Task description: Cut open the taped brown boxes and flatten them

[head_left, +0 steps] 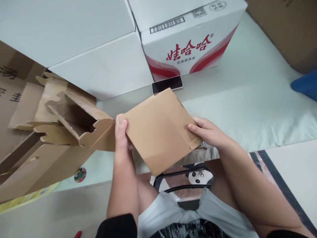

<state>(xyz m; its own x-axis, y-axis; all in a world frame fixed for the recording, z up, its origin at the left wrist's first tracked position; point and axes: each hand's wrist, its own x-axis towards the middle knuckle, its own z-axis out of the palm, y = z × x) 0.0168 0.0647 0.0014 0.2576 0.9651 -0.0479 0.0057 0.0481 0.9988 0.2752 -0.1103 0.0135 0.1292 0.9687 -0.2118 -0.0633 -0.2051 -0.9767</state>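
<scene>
Between my two hands is a brown cardboard box [160, 129], tilted, with a broad plain face turned up toward me. My left hand [122, 132] grips its left edge, the thumb on the upper face and the other fingers mostly hidden. On the opposite side my right hand [206, 130] holds the right edge, thumb on top, close to a small flap at the corner. Just past the box's far corner lies a phone [167, 85] with a dark screen. An open-ended cardboard box [96, 129] stands immediately left of my left hand.
Several more brown cartons [49, 162] crowd the left side. White boxes [99, 66] and a carton with red lettering [190, 49] form a wall behind the phone. A pale green cloth [260, 109] covers the table. A round colourful disc [80, 175] lies near the front edge.
</scene>
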